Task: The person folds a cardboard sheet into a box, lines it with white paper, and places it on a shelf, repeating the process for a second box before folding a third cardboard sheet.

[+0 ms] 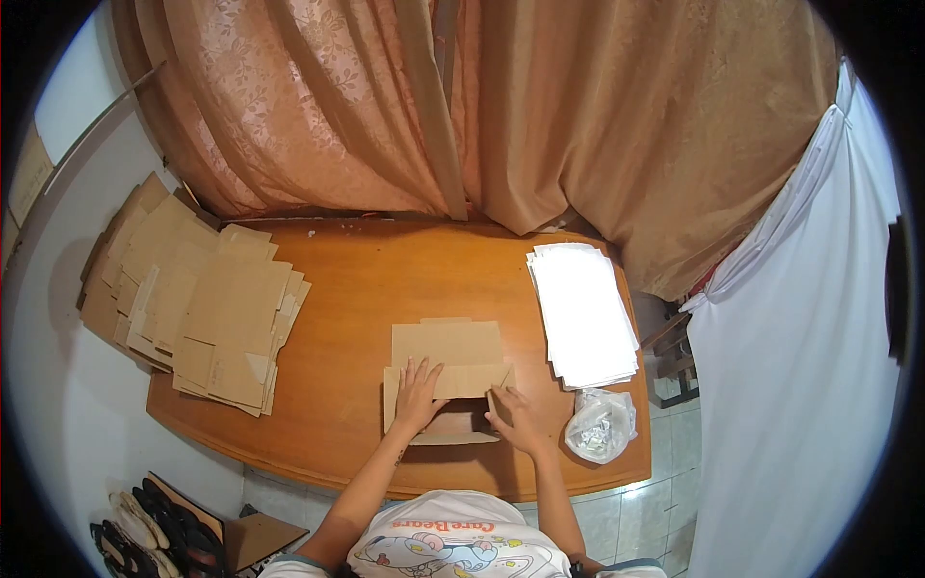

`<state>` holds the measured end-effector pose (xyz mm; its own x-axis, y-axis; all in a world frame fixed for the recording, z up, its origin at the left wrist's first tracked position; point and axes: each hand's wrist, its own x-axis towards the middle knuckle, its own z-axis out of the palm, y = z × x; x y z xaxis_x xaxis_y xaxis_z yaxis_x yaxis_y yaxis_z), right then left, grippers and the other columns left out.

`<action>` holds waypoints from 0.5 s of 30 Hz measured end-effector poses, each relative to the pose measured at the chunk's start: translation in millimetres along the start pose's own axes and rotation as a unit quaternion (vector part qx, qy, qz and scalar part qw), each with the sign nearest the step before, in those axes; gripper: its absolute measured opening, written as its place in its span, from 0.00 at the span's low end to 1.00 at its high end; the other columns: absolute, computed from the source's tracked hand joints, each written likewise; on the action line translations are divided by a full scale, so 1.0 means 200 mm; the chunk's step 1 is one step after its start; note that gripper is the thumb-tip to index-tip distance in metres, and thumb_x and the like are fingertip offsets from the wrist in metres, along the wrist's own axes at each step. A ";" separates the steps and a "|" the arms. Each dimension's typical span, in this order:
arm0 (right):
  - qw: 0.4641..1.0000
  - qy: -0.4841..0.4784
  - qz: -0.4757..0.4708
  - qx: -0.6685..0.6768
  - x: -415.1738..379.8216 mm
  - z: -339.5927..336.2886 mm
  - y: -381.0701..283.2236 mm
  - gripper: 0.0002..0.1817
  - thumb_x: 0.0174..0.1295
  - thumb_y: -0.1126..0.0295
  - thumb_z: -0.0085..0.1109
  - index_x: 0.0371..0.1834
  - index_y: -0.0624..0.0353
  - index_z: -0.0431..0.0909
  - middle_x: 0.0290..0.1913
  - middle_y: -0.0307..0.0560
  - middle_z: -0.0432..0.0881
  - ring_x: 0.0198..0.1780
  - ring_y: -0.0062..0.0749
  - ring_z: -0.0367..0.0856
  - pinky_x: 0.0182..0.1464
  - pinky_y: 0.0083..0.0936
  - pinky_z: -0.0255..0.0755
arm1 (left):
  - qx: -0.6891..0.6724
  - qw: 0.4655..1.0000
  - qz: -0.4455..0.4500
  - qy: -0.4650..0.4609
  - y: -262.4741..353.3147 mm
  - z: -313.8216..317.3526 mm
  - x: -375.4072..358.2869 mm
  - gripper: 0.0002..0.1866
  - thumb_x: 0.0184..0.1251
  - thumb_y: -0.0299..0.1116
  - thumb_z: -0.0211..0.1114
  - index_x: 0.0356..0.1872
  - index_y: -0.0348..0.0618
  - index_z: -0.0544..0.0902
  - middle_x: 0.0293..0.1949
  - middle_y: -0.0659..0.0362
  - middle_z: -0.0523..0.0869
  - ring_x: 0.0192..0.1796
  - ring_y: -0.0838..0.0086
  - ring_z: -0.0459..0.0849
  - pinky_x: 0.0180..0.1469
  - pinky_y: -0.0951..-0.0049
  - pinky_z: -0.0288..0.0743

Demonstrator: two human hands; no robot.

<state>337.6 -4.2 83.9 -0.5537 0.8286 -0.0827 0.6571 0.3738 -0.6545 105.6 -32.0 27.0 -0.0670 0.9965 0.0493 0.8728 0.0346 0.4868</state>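
1. On the wooden table point(385, 279), a pile of flattened cardboard point(226, 318) leans over the left end, partly up against the wall; a stack of white paper point(586, 313) lies toward the right end, with a clear plastic bag point(600, 427) just beside its near edge
2. Curtains point(318, 96) hang behind the far edge, a white cloth point(790, 337) hangs at right, and footwear point(159, 530) sits low at left
3. The left hand point(416, 397) covers part of the box's left side; the inside of the box is shadowed, the bag's contents are hard to make out, and the footwear is cut off by the dark lens border
4. The cardboard box point(448, 380) sits near the table's near edge, its far flap extended away from the person
5. The left fingers are spread and laid flat on the box's left part, gripping nothing
6. The right hand point(521, 422) is partly open, fingers at the right side flap and thumb toward the opening; whether it pinches the cardboard I cannot tell
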 end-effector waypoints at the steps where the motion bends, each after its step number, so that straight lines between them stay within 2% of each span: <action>1: 1.000 0.000 -0.001 0.001 0.01 0.02 0.01 0.30 0.63 0.59 0.56 0.66 0.60 0.65 0.67 0.60 0.66 0.69 0.55 0.61 0.69 0.41 0.56 | 0.001 1.000 0.000 0.001 0.00 0.00 0.00 0.40 0.52 0.39 0.73 0.67 0.50 0.65 0.69 0.45 0.60 0.73 0.44 0.50 0.72 0.45 0.47; 4: 0.999 0.016 -0.017 0.026 0.01 0.11 0.05 0.25 0.63 0.63 0.55 0.63 0.59 0.70 0.67 0.59 0.66 0.69 0.55 0.60 0.69 0.41 0.56 | 0.015 1.000 0.009 0.005 -0.01 -0.01 -0.01 0.38 0.54 0.42 0.71 0.67 0.50 0.65 0.68 0.46 0.64 0.73 0.45 0.52 0.72 0.46 0.46; 6: 0.999 0.015 -0.009 -0.048 0.01 0.14 0.08 0.21 0.63 0.67 0.54 0.59 0.60 0.74 0.66 0.58 0.67 0.68 0.53 0.62 0.68 0.40 0.57 | 0.016 1.000 0.002 -0.002 0.00 -0.01 -0.01 0.38 0.55 0.43 0.70 0.67 0.49 0.65 0.68 0.47 0.64 0.73 0.45 0.52 0.73 0.47 0.45; 10: 0.998 0.028 -0.009 -0.050 0.02 0.13 0.05 0.20 0.61 0.68 0.55 0.57 0.58 0.76 0.64 0.59 0.67 0.65 0.53 0.63 0.66 0.41 0.60 | 0.036 0.999 0.000 0.005 0.01 0.00 -0.01 0.38 0.56 0.43 0.70 0.67 0.49 0.65 0.67 0.47 0.64 0.73 0.45 0.52 0.72 0.47 0.46; 13: 0.995 0.017 0.033 -0.092 0.02 0.10 -0.01 0.22 0.59 0.68 0.57 0.58 0.54 0.76 0.63 0.59 0.64 0.63 0.54 0.62 0.65 0.42 0.62 | 0.051 0.999 -0.005 0.009 0.01 0.01 -0.01 0.37 0.56 0.45 0.69 0.67 0.50 0.66 0.68 0.49 0.65 0.72 0.48 0.54 0.73 0.50 0.47; 15: 0.990 -0.027 0.055 -0.129 0.03 0.10 -0.01 0.23 0.57 0.67 0.58 0.60 0.50 0.76 0.63 0.59 0.61 0.63 0.55 0.60 0.65 0.42 0.62 | 0.058 0.998 -0.011 0.004 0.01 0.01 -0.01 0.37 0.57 0.46 0.68 0.67 0.50 0.66 0.68 0.49 0.64 0.72 0.48 0.54 0.73 0.50 0.47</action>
<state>322.1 -7.6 70.0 -0.4936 0.8492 -0.1877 0.8200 0.3825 -0.4258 108.5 -32.8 26.0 -0.0901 0.9948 0.0477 0.9209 0.0650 0.3843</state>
